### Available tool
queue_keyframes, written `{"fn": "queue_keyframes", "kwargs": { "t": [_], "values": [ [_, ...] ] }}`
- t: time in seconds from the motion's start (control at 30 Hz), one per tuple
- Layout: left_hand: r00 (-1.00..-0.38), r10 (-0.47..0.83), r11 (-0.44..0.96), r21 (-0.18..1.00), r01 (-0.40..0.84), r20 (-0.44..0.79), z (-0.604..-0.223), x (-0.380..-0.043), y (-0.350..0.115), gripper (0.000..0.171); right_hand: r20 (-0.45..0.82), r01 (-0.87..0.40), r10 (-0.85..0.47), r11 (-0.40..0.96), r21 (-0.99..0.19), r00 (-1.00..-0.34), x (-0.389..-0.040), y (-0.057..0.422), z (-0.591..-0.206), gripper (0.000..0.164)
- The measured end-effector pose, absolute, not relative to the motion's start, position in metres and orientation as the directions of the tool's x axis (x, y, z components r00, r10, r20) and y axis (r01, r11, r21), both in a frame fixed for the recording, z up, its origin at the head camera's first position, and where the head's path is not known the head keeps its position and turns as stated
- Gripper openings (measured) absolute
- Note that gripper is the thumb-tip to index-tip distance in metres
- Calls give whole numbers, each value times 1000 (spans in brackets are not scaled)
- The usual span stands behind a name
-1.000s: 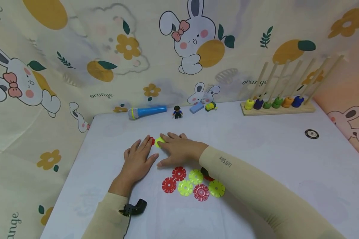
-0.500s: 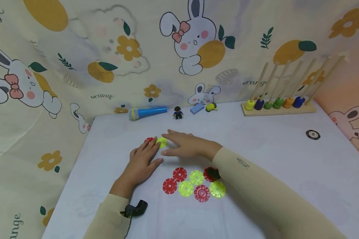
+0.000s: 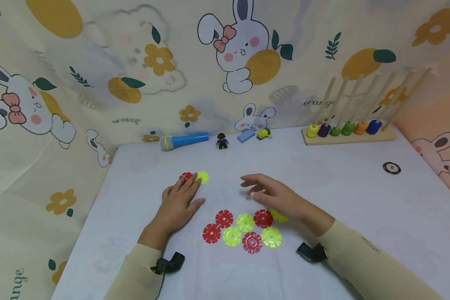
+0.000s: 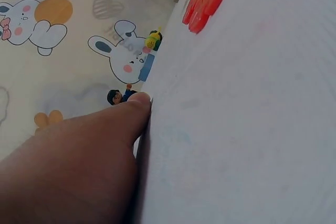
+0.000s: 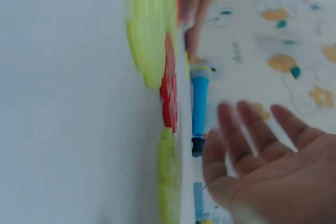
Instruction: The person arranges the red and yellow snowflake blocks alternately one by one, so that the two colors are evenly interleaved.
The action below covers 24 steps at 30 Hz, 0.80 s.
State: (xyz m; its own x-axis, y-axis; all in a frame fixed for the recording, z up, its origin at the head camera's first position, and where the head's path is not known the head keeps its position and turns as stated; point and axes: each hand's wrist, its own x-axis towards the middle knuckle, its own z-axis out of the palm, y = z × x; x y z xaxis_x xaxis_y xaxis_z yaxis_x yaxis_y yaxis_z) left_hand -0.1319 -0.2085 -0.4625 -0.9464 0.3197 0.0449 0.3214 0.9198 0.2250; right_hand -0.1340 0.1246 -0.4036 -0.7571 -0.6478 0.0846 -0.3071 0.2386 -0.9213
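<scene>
My left hand (image 3: 178,206) lies palm down on the white table, fingers straight. Its fingertips rest on a red notched plastic disc (image 3: 186,176) and reach the edge of a yellow-green disc (image 3: 203,178) beside it. Over the table to the right hovers my right hand (image 3: 283,199), fingers loosely bent with nothing between them; the right wrist view shows its bare palm (image 5: 283,182). Under and left of it is a cluster of several red and yellow-green notched discs, among them a red disc (image 3: 263,218) and a yellow-green disc (image 3: 279,216) partly hidden by the right hand.
Along the back edge lie a blue toy microphone (image 3: 185,141), a small toy figure (image 3: 222,141), a blue block (image 3: 246,135) and a yellow-green toy piece (image 3: 263,133). A wooden peg rack (image 3: 348,139) stands back right, with a black round chip (image 3: 391,168) in front.
My right hand has drawn back to the right, away from the far pair of discs, baring the yellow-green one. My left hand has slid slightly right, its fingertips now over the red disc.
</scene>
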Motion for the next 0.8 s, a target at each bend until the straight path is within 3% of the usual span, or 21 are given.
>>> {"fn": "queue_keyframes", "kwargs": {
  "t": [0.17, 0.3, 0.4, 0.67, 0.8],
  "values": [
    [-949, 309, 924, 217, 314, 54, -463, -131, -209, 72, 118, -316, -584, 251, -915, -803, -122, 151, -419, 53],
    [-951, 303, 927, 214, 308, 55, -463, -131, -210, 72, 15, -266, -543, 387, -883, -839, -119, 161, -428, 60],
    [-952, 302, 927, 218, 307, 55, -464, -131, -209, 73, -45, -279, -556, 483, -830, -830, -120, 161, -433, 61],
    [-951, 305, 924, 224, 310, 61, -463, -131, -209, 73, -32, -386, -617, 531, -754, -786, -118, 159, -439, 34],
    [-949, 307, 918, 241, 314, 64, -462, -130, -208, 72, -74, -289, -568, 522, -803, -820, -115, 155, -435, 31]
  ]
}}
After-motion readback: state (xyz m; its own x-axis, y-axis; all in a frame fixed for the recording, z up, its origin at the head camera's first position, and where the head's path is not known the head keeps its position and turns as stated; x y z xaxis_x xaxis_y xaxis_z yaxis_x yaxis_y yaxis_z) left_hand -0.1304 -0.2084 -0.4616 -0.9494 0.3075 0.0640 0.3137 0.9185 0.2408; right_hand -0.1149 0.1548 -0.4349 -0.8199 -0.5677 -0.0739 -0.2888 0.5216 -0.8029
